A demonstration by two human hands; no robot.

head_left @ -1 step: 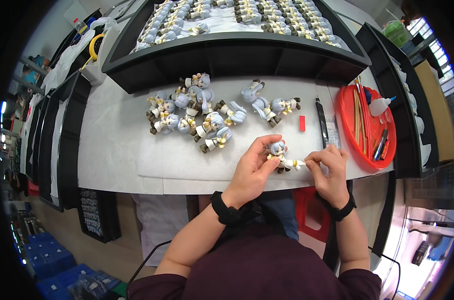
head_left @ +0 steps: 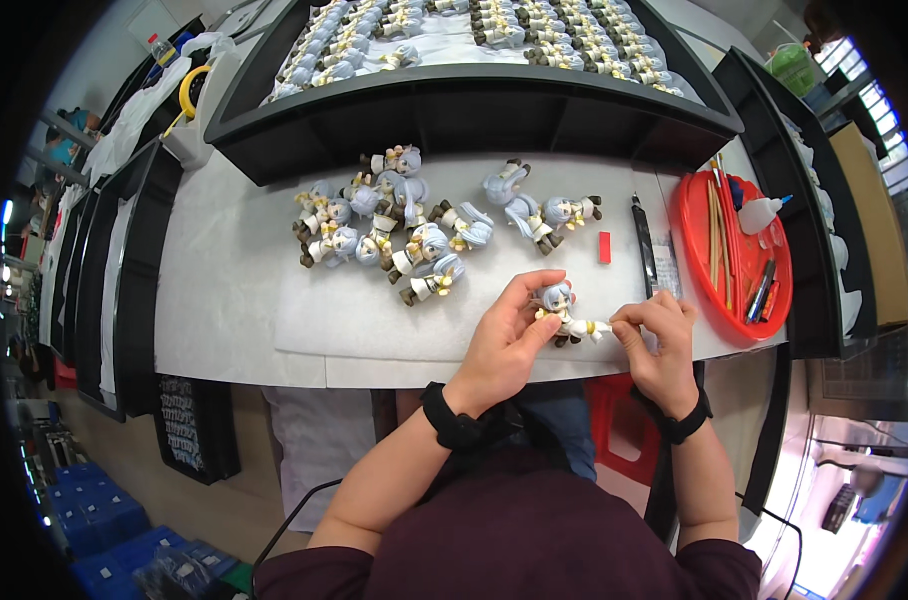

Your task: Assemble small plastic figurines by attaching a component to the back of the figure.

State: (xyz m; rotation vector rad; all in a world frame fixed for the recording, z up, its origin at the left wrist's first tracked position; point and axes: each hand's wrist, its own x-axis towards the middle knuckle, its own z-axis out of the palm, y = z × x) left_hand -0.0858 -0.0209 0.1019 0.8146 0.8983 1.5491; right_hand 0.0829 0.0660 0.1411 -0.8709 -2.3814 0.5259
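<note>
Figurine (head_left: pixel 566 316): probably light, stiff, smooth plastic; thin outstretched sleeve likely fragile, so best held round body and hair. Lies inside left grip (head_left: pixel 504 335), between thumb and fingers, face showing, sleeve pointing toward right grip (head_left: pixel 659 345). Left grip closed around figurine; right grip pinched at sleeve's tip, exact contact too small to tell. Beyond left grip, on surface (head_left: pixel 224 300): loose figurines (head_left: pixel 426 243). Beyond right grip: red block (head_left: pixel 604 247), black pen-like tool (head_left: pixel 642 240); farther right, red tray (head_left: pixel 699 270).
</note>
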